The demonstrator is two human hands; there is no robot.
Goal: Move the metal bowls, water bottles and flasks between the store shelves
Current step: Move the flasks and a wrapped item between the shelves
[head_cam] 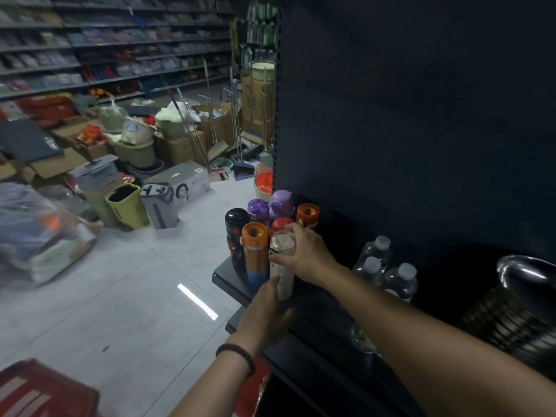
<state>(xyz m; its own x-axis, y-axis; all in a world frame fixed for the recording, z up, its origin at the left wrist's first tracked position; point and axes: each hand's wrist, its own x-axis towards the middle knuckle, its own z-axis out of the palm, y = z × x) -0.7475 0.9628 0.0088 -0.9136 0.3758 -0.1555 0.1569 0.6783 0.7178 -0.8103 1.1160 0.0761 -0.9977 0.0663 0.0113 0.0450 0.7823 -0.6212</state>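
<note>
A white flask stands at the front of a cluster of flasks on the dark shelf. My right hand grips its top, fingers curled round the cap. My left hand is just below, fingers straight and touching the flask's lower part. Beside it stand an orange-capped flask, a black flask, two purple-capped flasks, a red-capped one and another orange-capped one. Three clear water bottles stand to the right. A stack of metal bowls sits at the far right.
A red basket lies on the floor at the lower left. Bins, boxes, brooms and dustpans crowd the aisle floor behind. Long stocked shelves run along the back wall. The tall dark shelf panel rises right behind the flasks.
</note>
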